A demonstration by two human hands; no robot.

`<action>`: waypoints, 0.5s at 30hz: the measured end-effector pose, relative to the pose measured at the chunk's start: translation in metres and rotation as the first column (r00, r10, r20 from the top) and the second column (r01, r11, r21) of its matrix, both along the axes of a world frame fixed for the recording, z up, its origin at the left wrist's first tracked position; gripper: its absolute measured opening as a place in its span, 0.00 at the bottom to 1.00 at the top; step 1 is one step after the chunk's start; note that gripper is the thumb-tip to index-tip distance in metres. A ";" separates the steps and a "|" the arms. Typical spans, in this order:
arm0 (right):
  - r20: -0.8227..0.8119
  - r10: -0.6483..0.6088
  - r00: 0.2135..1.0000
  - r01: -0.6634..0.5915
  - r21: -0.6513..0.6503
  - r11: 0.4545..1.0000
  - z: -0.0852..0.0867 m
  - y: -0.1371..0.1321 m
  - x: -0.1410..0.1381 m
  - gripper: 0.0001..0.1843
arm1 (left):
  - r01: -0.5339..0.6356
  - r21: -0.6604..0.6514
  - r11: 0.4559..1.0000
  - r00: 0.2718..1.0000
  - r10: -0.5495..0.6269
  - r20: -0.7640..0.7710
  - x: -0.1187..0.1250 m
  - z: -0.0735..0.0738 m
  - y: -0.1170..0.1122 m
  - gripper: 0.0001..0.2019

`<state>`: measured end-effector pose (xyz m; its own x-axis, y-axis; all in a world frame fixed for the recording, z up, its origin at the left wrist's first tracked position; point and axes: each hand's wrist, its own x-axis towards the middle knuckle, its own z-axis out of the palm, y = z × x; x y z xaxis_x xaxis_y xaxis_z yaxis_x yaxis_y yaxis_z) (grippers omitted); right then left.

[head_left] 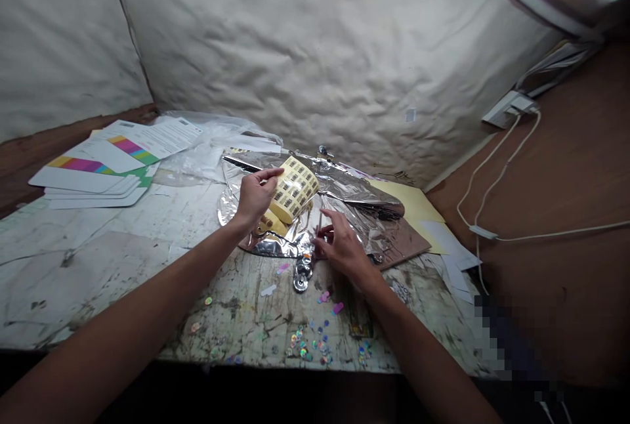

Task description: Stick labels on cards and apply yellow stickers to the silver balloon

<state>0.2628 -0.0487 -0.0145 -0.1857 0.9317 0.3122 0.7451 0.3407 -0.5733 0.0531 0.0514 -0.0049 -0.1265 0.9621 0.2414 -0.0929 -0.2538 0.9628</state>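
My left hand (254, 198) is closed on a curled yellow sheet of barcode stickers (294, 189), holding it up above a flat silver foil balloon (344, 204) that lies on the worn table (98, 260). My right hand (339, 245) rests on the balloon's near edge, fingers bent and pinched at the foil by the balloon's neck (301, 272). Whether a sticker sits under those fingers is hidden.
A stack of white cards with rainbow stripes (96, 171) lies at the back left beside clear plastic bags (207, 148). Yellow paper (406, 204) and white slips (453, 253) lie right of the balloon. Shiny confetti (315, 342) dots the front edge. White cables (492, 181) run along the right.
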 end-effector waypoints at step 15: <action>0.092 0.429 0.898 -0.429 -0.031 0.903 0.003 0.001 0.017 0.09 | -0.236 0.129 0.963 0.960 0.211 0.184 -0.021 0.012 0.028 0.16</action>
